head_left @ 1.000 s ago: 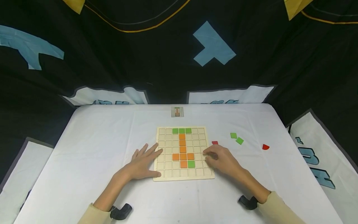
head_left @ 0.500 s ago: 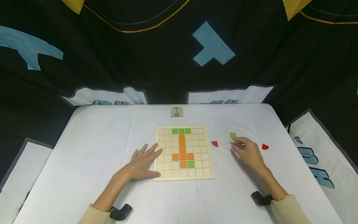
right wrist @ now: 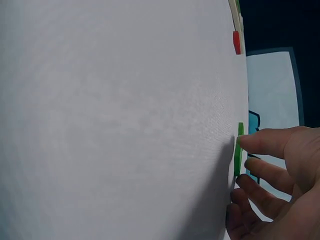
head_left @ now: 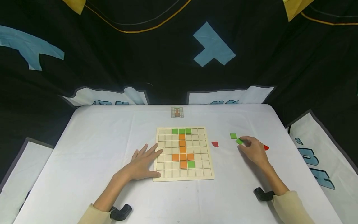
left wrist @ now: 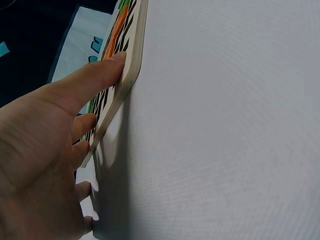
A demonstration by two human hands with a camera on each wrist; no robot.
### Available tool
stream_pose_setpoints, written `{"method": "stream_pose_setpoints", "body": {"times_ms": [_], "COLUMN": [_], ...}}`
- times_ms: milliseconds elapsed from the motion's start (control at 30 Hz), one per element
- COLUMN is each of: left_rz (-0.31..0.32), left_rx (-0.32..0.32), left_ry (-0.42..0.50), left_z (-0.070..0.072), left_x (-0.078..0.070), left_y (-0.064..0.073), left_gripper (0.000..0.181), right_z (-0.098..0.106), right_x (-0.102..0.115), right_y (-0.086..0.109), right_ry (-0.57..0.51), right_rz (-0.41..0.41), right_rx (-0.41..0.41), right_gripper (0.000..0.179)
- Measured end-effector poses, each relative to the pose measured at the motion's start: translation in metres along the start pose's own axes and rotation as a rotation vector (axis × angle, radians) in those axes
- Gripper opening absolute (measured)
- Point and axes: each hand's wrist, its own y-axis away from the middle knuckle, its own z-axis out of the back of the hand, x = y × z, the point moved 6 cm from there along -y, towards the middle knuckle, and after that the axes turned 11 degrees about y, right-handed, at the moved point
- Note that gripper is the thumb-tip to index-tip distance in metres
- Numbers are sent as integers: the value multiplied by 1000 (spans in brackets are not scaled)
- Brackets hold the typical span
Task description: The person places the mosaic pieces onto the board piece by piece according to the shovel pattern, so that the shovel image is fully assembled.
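Note:
A pale wooden grid board (head_left: 167,174) lies on the white table, with orange tiles (head_left: 182,150) and green tiles (head_left: 191,164) set in its squares. My left hand (head_left: 141,165) rests with spread fingers on the board's left edge; its thumb (left wrist: 107,70) lies near the front corner. To the right, my right hand (head_left: 254,151) is at a loose green square tile (head_left: 239,141), thumb and fingers bent and parted around it. In the right wrist view, the thumb tip overlaps one end of this tile (right wrist: 238,157), with fingertips near its other end.
Another loose green tile (head_left: 233,136) lies just beyond. A red quarter-round piece (head_left: 215,144) is right of the board; a second red piece (head_left: 266,147) is partly behind the right hand. A small pattern card (head_left: 177,112) lies at the back edge.
My right hand has gone from the board's right edge to the loose green tiles, then shifted slightly right. The left hand and board stay where they were.

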Motion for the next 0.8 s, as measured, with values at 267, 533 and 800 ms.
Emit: {"method": "stream_pose_setpoints", "body": {"times_ms": [267,533,800], "left_rz": [-8,-7,-7], "left_rx": [-1,-2,-1], "left_ry": [2,13,19], "left_z": [0,1,1], "left_x": [-1,-2,-3], "left_y": [1,2,2], "left_gripper": [91,90,89], "right_z": [-3,-3,-2], "right_x": [-2,-1,13], "right_y": [-3,-5,-2], "right_ry": [33,42,0], "right_rz": [-19,-11,9], "right_rx": [9,-24,-33], "right_gripper": [38,33,34]}}
